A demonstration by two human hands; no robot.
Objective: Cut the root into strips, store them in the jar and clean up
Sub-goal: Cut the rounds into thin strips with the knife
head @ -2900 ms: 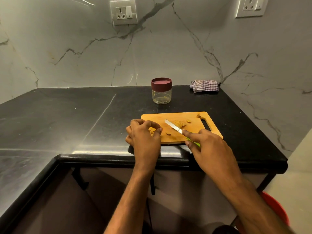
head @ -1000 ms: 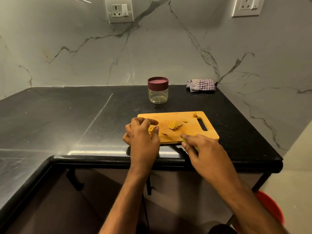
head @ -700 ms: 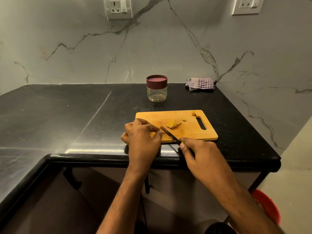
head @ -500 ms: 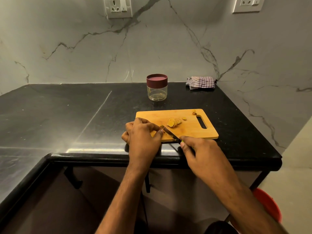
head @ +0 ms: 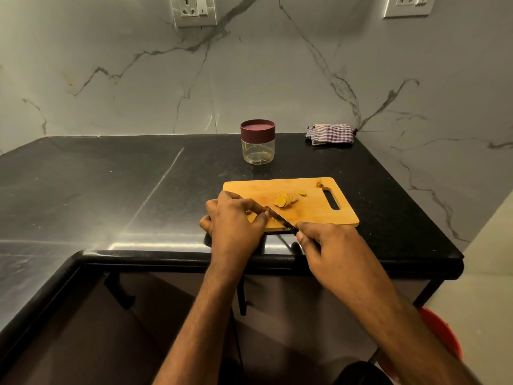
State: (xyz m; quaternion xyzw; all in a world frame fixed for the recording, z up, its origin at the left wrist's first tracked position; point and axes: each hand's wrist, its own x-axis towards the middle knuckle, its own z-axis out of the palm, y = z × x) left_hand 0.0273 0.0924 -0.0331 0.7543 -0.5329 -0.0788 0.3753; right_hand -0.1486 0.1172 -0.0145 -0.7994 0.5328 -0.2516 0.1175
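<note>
- Left hand [head: 236, 220] grip: fingers curled, pinning the small yellow root piece [head: 249, 212] to the near-left of the wooden cutting board [head: 311, 207]; root mostly hidden.
- Right hand [head: 330, 251] grip: clenched on the green-handled knife [head: 280, 219], blade beside the left fingertips.
- Cut yellow rounds [head: 286, 199] mid-board.
- Judgement: root firm, small, likely to roll; hold its uncut end, fingertips tucked.
- Clear jar with maroon lid [head: 258, 141] behind the board, lid on.

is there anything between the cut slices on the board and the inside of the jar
Yes: the jar stands behind the cutting board with its maroon lid on, so the lid blocks the way in. The counter between the slices and the jar shows nothing else. The right hand holds the knife.
</note>
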